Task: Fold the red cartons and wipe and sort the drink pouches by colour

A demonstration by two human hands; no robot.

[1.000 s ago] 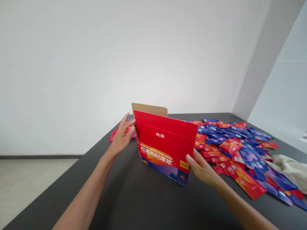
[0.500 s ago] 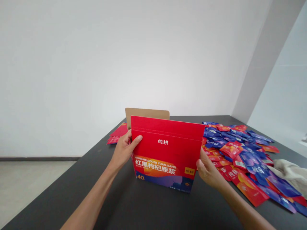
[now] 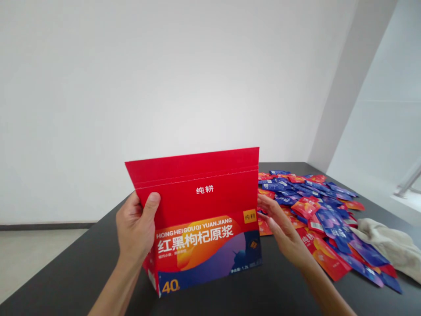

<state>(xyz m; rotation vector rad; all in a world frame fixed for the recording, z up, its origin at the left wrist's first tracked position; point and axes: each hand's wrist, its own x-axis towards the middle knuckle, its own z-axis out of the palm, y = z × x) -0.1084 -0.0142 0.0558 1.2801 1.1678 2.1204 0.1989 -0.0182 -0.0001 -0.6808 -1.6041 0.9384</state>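
Note:
A red, orange and purple carton [image 3: 204, 219] with white print stands close in front of me, its top flap raised. My left hand [image 3: 136, 226] grips the carton's left edge, thumb across the front panel. My right hand [image 3: 279, 226] hovers beside the carton's right edge with fingers spread and nothing in it. The carton's bottom left corner tilts toward me above the black table [image 3: 82, 267].
A heap of several red and blue sachets [image 3: 322, 206] covers the table to the right of the carton. A crumpled beige cloth [image 3: 388, 245] lies at the far right. A white wall is behind, pale floor at the left.
The carton has come closer to me and lifted, now held by my left hand alone. My right hand has let go of its right edge and opened.

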